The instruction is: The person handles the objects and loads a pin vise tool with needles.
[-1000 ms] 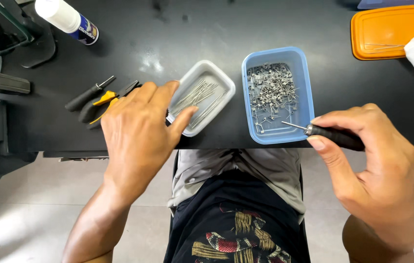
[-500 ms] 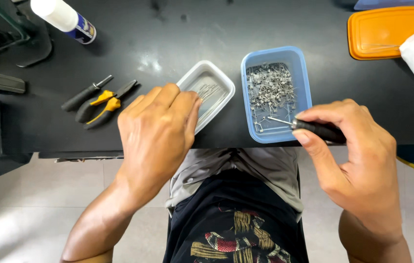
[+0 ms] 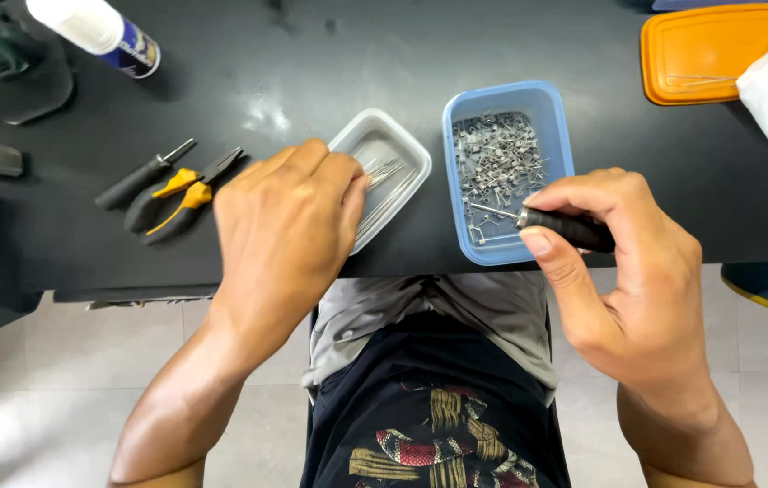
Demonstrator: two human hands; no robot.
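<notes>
the left hand is lying palm-down over the near end of the grey tray, its fingertips curling in among the thin wires that are lying there. whether a wire is already pinched is hidden under the fingers, so i cannot tell; they are looking narrow rather than spread. the right hand is closing round the dark handle of a tool, thumb and forefinger clamping it near the metal collar, with the thin shaft pointing left into the blue tray, just over the heap of small bent metal pieces.

judging by this, the step in hand is picking a single wire out of the grey tray while the tool is waiting ready. the next move is calling for a fine pinch that separates one wire from its neighbours and lifts it clear of the rim, then brings it across to the shaft.

the wires are sitting right at the left fingertips, touching or nearly so, and apart from the tool tip, with the two tray walls between them. pliers and a small screwdriver are lying untouched further left.
</notes>
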